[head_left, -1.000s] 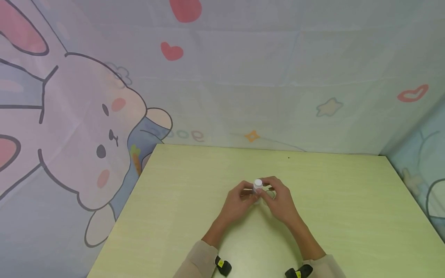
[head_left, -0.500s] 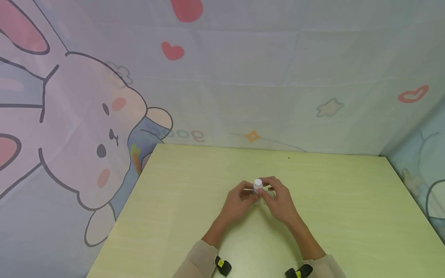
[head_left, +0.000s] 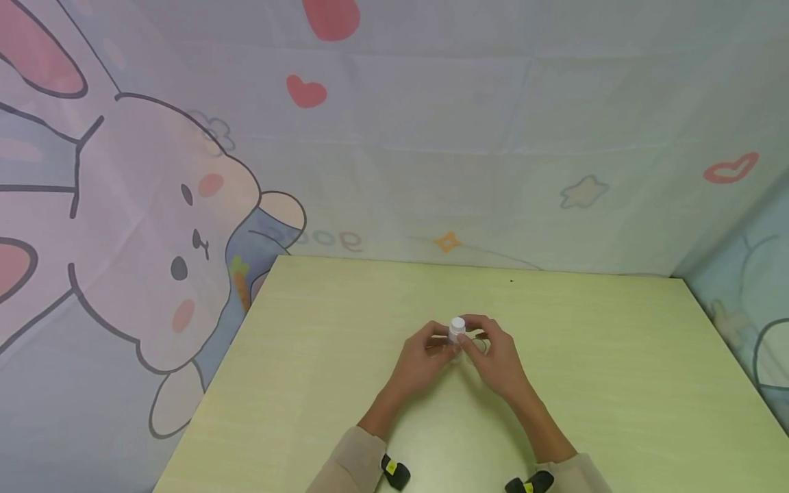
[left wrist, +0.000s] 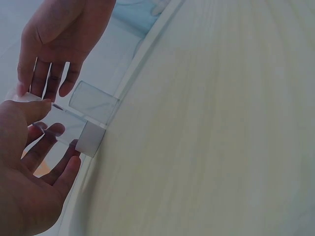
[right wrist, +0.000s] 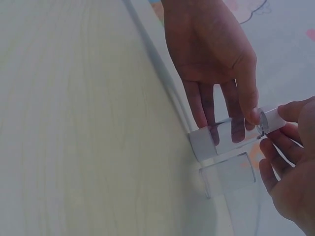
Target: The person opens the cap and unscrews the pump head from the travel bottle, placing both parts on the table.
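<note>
A small clear bottle (left wrist: pixel 68 124) with a white cap (head_left: pixel 457 323) and a white band (left wrist: pixel 91 139) round its base stands upright on the table, between both hands. My left hand (head_left: pixel 418 363) grips its clear body, thumb on one side and fingers on the other. At the top, my right hand (head_left: pixel 501 359) pinches the cap between thumb and fingers, partly covering it, as the right wrist view shows. Just to the right of the bottle is a clear, see-through cup (right wrist: pixel 229 175), partly hidden behind the right hand in the head view.
The pale yellow-green table (head_left: pixel 345 308) ends at a cloth backdrop (head_left: pixel 431 137) printed with a rabbit and hearts. A tiny dark speck (head_left: pixel 511 281) lies near the far edge. Both wrists wear black straps (head_left: pixel 396 472) over beige sleeves.
</note>
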Demonstrator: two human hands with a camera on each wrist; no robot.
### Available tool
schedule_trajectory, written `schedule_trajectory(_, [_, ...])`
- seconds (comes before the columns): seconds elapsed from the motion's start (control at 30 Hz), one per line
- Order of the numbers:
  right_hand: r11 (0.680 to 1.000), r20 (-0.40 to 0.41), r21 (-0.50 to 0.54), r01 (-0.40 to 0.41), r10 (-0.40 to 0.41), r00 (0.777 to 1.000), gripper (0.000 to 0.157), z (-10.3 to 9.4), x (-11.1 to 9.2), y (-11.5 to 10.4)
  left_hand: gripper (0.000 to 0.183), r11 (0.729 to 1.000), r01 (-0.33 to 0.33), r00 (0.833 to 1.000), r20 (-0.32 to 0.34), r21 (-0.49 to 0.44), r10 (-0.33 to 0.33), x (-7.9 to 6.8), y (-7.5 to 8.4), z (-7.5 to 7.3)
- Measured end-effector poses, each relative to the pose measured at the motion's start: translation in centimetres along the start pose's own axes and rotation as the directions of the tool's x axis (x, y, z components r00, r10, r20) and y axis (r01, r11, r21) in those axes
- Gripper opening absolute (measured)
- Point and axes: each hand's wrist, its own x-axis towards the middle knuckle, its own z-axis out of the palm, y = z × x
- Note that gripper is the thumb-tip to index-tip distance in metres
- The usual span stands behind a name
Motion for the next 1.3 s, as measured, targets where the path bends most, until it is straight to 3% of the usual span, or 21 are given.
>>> schedule_trajectory(0.43, [0.999,-0.013,-0.004,-0.033,0.033,0.999,0.027,0.0,-0.08,0.0,0.025,1.0,-0.016,1.0,0.011,0.012,0.016,-0.02,-0.14,-0.01])
schedule_trajectory(0.67, [1.0,-0.03,-0.027,-0.012,0.011,0.999,0.03,0.14,-0.06,-0.01,0.024,1.0,-0.007,1.0,-0.002,0.021,0.007,-0.11,0.03,-0.02])
schedule_trajectory(1.03, [0.997,-0.038,-0.015,-0.072,0.071,0.997,0.032,0.11,0.13,-0.23,0.022,1.0,-0.018,1.0,0.004,0.006,0.018,-0.07,-0.13,0.05])
schedule_trajectory(1.3, [0.998,-0.035,-0.037,-0.041,0.04,0.999,0.028,0.17,0.18,-0.27,0.022,1.0,-0.018,1.0,0.005,0.005,0.018,-0.07,-0.22,-0.01])
